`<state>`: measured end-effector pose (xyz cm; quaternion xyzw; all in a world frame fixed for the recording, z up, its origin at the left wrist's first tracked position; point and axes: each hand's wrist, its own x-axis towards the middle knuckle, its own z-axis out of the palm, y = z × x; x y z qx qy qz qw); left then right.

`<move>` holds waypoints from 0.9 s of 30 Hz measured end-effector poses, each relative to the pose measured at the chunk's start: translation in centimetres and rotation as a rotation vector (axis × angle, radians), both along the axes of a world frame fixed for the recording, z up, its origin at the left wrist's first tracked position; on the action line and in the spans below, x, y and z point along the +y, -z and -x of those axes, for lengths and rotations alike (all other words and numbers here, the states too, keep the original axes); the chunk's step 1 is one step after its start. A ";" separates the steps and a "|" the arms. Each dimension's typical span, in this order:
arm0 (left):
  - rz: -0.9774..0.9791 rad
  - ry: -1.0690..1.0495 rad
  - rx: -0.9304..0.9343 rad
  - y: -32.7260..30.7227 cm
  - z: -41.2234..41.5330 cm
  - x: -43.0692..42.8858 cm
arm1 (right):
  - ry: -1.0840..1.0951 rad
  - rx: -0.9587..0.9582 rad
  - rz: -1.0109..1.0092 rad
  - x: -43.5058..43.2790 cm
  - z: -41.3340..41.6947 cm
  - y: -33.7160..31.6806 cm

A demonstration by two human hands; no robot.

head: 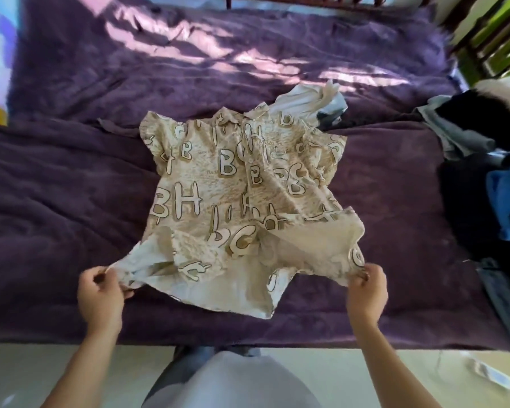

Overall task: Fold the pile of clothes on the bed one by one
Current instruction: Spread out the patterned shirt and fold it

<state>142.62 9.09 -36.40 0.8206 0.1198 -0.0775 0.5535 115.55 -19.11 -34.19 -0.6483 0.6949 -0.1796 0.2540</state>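
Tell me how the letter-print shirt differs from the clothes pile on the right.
The letter-print shirt is beige, spread out; the clothes pile is black, blue and grey, heaped. The left hand and right hand pinch the shirt's hem; no hand touches the pile. Both lie on the purple blanket.

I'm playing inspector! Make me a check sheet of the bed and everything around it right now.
Surface: purple blanket covers the bed, wrinkled, sunlit patches at the far side.
Job's things: beige letter-print shirt spread out, collar away from the person, bottom hem lifted; pale garment pokes out behind its far right corner; pile of clothes, dark, grey and blue, at the bed's right edge.
Clutter: small white object on the floor at right, too blurred to name.
Hands: left hand pinches the hem's left corner; right hand pinches the right corner.
Cables: nothing seen.
Surroundings: wooden bed rail at the far side; pale floor below the bed.
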 end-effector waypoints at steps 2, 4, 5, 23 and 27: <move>0.025 -0.065 0.008 -0.1 0.3 2.2 | 0.017 0.058 0.013 1.0 1.9 -0.2; 0.014 -0.062 0.057 0.4 1.0 4.5 | 0.089 0.091 -0.031 2.1 3.6 0.3; -0.003 -0.046 0.084 0.8 1.3 5.6 | 0.103 0.103 -0.065 2.6 4.3 0.9; -1.043 1.401 -0.337 4.9 4.2 2.7 | -0.097 0.227 -0.415 4.5 -1.6 6.2; -1.013 1.350 -0.123 5.5 3.8 1.4 | -0.063 0.175 -0.544 2.2 -1.6 7.7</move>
